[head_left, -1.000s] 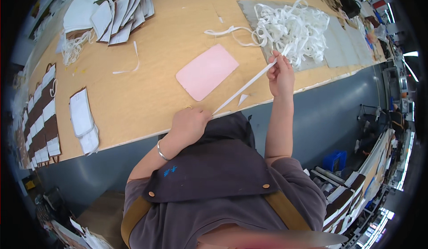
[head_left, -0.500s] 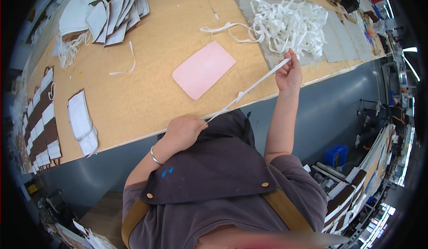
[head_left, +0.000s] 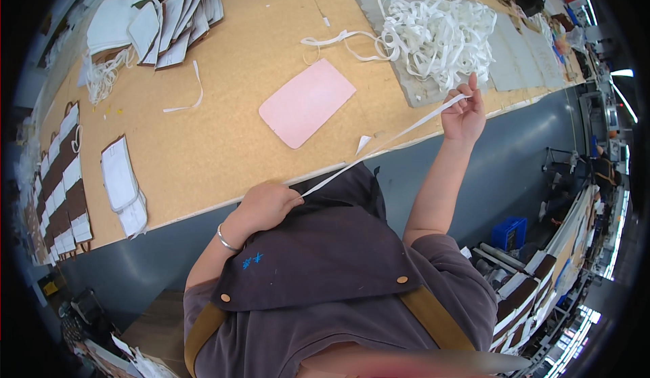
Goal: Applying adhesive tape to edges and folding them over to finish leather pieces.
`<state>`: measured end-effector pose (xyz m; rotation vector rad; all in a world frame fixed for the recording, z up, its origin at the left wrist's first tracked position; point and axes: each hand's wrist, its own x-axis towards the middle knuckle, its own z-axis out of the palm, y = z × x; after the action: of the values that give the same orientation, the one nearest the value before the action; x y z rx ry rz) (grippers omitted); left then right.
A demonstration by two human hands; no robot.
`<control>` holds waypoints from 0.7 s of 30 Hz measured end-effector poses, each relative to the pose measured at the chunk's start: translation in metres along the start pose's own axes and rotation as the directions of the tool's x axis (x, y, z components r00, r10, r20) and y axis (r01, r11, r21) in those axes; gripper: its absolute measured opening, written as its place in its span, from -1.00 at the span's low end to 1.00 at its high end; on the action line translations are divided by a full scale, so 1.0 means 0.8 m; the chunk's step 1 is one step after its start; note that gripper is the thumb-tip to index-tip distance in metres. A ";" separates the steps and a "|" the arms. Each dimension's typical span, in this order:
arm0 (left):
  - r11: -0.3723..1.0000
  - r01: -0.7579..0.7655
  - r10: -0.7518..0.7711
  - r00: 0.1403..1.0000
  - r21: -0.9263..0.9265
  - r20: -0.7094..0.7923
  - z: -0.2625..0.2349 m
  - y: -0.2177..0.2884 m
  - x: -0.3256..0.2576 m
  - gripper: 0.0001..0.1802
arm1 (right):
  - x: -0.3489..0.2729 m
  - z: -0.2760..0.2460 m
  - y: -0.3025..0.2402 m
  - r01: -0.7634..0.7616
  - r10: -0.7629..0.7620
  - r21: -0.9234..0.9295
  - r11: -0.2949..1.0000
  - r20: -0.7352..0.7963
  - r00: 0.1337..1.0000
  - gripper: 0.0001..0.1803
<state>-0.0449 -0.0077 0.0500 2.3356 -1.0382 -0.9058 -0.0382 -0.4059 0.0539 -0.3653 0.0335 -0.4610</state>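
Note:
A narrow white tape (head_left: 396,137) runs taut and slanting between my two hands, over the table's near edge. My left hand (head_left: 269,205), low by my apron, is closed on its lower end. At the upper end, my right hand (head_left: 464,114) pinches the tape, close below a tangled heap of white tape (head_left: 443,36). A pink rounded panel (head_left: 308,103) lies flat on the table, left of my right hand. Between that panel and the stretched tape rests a small white scrap (head_left: 363,143).
On the wooden table (head_left: 230,141) a stack of white panels with brown edges (head_left: 179,22) lies at the far left. White cords (head_left: 108,76) hang beside it. Nearer are a white piece (head_left: 122,175) and brown-and-white strips (head_left: 68,181). Grey sheets (head_left: 521,53) lie under and beside the tape heap.
My right hand has moved right, drawing the tape longer, while my left hand has shifted slightly left and down. The white scrap now shows apart from the tape.

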 end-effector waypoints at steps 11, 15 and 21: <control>0.997 0.064 -0.065 0.997 0.030 0.030 -0.100 -0.004 0.059 -0.62 | -0.042 0.068 -0.051 0.043 -0.117 0.209 0.977 0.357 0.927 -0.60; 0.945 -0.228 0.305 0.872 0.234 -0.383 -0.102 -0.005 0.157 -0.49 | -0.064 0.093 -0.057 0.058 0.040 -0.199 0.978 0.457 0.889 -0.74; 0.890 -0.136 0.215 0.967 0.436 -0.137 -0.112 0.021 0.225 -0.37 | -0.088 0.093 -0.049 0.390 0.140 -0.611 0.689 0.640 0.755 -0.85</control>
<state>0.1015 -0.1463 0.0526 2.5495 -1.4574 -0.4131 -0.1101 -0.3825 0.1337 -1.3263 -0.5236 -0.4305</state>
